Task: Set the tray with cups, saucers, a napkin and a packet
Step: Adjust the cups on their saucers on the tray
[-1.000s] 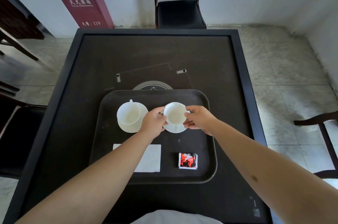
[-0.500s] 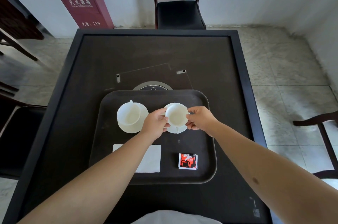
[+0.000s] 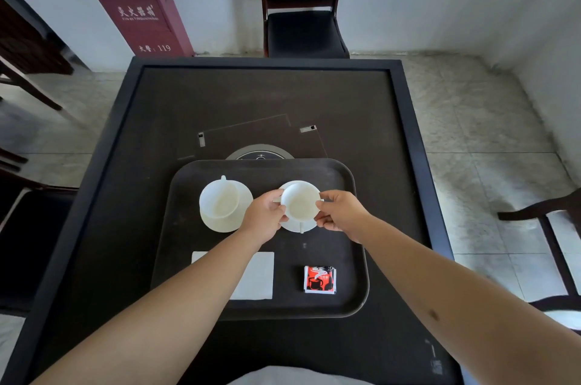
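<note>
A dark tray (image 3: 342, 259) lies on the black table. On its left stands a white cup (image 3: 220, 200) on a white saucer (image 3: 217, 222). To the right, a second white cup (image 3: 300, 202) sits over its saucer (image 3: 301, 225). My left hand (image 3: 265, 218) grips that cup's left rim and my right hand (image 3: 341, 213) grips its right rim. A white napkin (image 3: 257, 277) lies at the tray's front left, partly under my left forearm. A red and black packet (image 3: 319, 279) lies at the front right.
The black table (image 3: 251, 101) has a raised rim and a round inset (image 3: 259, 154) just behind the tray. A black chair (image 3: 303, 7) stands beyond the far edge, a red cabinet (image 3: 143, 13) at the back left, and chair parts on both sides.
Both hands with the right cup have shifted slightly right and toward me, settling the cup over its saucer. Everything else is unmoved.
</note>
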The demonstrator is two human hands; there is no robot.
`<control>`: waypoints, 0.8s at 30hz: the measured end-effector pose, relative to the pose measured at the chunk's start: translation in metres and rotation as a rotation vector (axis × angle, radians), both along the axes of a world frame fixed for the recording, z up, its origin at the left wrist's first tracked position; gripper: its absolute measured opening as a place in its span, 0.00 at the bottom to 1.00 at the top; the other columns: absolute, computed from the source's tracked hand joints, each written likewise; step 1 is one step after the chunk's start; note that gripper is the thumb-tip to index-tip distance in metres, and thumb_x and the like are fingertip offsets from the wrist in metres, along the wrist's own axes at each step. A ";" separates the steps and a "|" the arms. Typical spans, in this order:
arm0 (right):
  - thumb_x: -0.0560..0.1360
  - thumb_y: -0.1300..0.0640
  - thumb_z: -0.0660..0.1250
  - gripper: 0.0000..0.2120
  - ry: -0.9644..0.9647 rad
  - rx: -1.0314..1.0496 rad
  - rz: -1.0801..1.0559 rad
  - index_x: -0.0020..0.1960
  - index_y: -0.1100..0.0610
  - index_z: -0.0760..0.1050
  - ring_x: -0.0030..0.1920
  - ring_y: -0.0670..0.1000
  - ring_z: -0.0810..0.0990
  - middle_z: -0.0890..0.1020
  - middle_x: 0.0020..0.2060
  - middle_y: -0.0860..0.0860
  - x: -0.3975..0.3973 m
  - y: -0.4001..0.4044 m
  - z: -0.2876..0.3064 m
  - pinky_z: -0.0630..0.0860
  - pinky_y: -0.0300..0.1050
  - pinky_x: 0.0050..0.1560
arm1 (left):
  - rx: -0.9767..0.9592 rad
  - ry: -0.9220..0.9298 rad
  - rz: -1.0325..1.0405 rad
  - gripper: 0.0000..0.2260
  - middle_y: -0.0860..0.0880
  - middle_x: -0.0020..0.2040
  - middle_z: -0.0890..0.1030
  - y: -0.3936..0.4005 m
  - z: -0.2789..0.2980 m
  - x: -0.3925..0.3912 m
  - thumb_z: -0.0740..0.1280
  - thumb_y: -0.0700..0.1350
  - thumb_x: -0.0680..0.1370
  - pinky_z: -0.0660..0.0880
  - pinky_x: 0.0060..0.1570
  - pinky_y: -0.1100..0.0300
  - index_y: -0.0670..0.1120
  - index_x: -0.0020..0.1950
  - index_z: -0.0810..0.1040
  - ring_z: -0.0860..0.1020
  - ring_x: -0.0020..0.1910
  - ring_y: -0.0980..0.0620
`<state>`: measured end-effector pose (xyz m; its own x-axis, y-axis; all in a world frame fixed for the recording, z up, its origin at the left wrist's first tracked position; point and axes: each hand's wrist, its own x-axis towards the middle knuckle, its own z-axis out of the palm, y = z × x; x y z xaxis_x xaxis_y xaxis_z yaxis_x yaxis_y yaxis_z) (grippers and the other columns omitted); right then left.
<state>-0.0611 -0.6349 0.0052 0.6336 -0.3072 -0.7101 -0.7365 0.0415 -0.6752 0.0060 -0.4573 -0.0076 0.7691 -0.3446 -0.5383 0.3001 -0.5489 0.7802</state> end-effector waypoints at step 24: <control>0.77 0.48 0.67 0.23 -0.247 -0.794 0.525 0.71 0.50 0.69 0.70 0.56 0.66 0.71 0.71 0.50 0.023 0.115 0.029 0.64 0.53 0.70 | 0.218 -0.465 0.008 0.20 0.49 0.71 0.72 0.133 0.048 0.003 0.64 0.45 0.80 0.68 0.63 0.58 0.48 0.72 0.70 0.70 0.68 0.49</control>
<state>-0.0382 -0.5195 0.0346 0.9288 -0.2749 -0.2483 -0.3662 -0.7829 -0.5030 0.0086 -0.3245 0.0409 0.9465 -0.2554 -0.1974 -0.0464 -0.7128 0.6999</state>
